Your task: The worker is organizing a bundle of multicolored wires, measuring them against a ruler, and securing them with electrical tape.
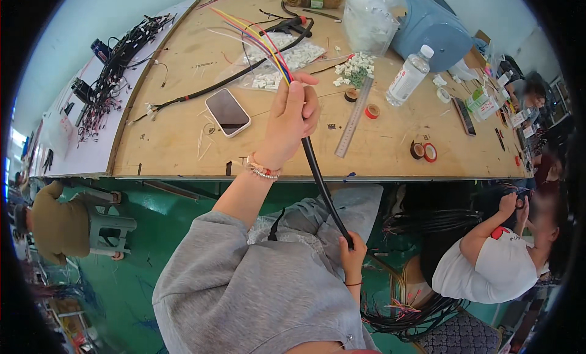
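My left hand (294, 109), raised over the front part of the table, is closed around a thick black cable (317, 177). Loose red, yellow, blue and white wires (259, 39) fan out of the cable's end above my fingers. Lower down, close to my lap, my right hand (353, 255) grips the same cable, which runs slanting between both hands. A white-framed phone (227, 113) lies on the table to the left of my left hand. Behind that hand, small white connectors (293, 58) are spread on a plastic bag, partly covered by the wires.
A steel ruler (354, 119), tape rolls (423, 151), a water bottle (409, 76) and a second phone (464, 117) lie or stand to the right. Another black cable (226, 82) crosses the wooden table (177, 152). Wire harnesses (116, 73) lie far left. A seated co-worker (488, 262) is at right.
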